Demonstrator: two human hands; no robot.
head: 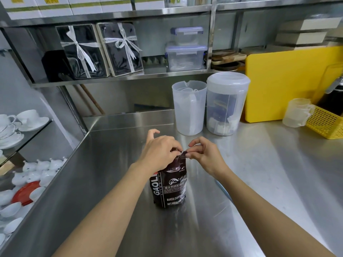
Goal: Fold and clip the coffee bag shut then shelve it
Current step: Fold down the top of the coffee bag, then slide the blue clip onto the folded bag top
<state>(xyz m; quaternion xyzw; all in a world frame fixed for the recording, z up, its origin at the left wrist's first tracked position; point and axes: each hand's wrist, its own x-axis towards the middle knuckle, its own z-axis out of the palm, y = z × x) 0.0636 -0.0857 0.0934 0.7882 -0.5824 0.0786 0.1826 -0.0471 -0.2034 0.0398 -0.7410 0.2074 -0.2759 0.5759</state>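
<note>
A dark brown coffee bag (169,186) with white lettering stands upright on the steel counter (259,173), in the middle of the view. My left hand (159,151) pinches the top edge of the bag from the left. My right hand (202,154) pinches the same top edge from the right, fingertips nearly meeting the left hand's. The bag's top is narrowed between the fingers. No clip is visible. The steel shelf (120,78) runs along the wall above the counter.
Two clear plastic jugs (189,108) (225,104) stand behind the bag. A yellow board (282,82) and yellow basket (326,123) sit at the right. Gift boxes (100,51) and lidded containers (185,56) fill the shelf. White cups and teapots (24,164) sit lower left.
</note>
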